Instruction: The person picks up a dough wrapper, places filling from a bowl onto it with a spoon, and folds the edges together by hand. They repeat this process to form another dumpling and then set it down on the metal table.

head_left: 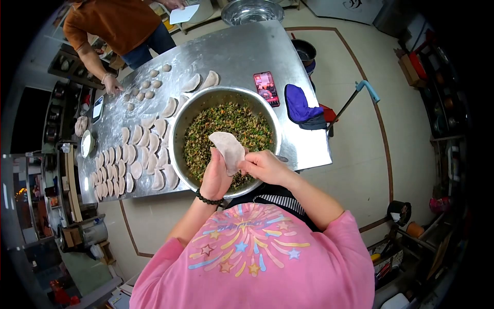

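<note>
Over a large metal bowl (278, 123) of chopped green and brown filling (206, 129), a folded half-moon dumpling (229, 150) is held between both hands. My left hand (216, 175), with a dark bead bracelet at the wrist, supports it from the left and below. The fingers of my right hand (260, 166) pinch its right edge near the lower end. Left of the bowl, several finished half-moon dumplings (137, 135) lie in rows on the metal table (242, 51). One round flat piece (136, 170) lies among them.
Dough balls (150, 95) lie at the table's far left, near another person's hand (112, 84). A phone (266, 88) and a purple cloth (298, 105) are right of the bowl. A white dish (87, 143) sits at the left edge, a metal basin (252, 11) beyond the far edge.
</note>
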A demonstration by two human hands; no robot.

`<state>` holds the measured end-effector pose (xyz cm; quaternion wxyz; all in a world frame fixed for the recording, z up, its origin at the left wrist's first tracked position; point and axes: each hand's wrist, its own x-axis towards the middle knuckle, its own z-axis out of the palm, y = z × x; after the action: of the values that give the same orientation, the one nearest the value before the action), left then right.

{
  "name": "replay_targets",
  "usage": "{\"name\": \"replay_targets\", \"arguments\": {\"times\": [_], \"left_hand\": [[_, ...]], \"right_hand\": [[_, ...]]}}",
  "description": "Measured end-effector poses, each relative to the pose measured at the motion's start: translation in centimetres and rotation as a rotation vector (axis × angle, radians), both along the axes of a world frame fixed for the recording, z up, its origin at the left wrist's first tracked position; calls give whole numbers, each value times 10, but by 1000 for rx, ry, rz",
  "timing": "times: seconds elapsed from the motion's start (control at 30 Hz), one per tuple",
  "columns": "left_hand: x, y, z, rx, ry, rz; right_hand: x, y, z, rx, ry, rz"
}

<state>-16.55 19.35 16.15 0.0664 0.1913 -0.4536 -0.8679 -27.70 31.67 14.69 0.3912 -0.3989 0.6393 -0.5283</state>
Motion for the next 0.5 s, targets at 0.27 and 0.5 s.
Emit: {"name": "replay_targets", "arguments": {"times": [0.27, 0.5], "left_hand": [[-6, 6, 3, 2, 51, 154], [-15, 10, 9, 56, 177, 287]], "right_hand": [[5, -6, 1, 4, -30, 41], [8, -14, -10, -15, -16, -41]]}}
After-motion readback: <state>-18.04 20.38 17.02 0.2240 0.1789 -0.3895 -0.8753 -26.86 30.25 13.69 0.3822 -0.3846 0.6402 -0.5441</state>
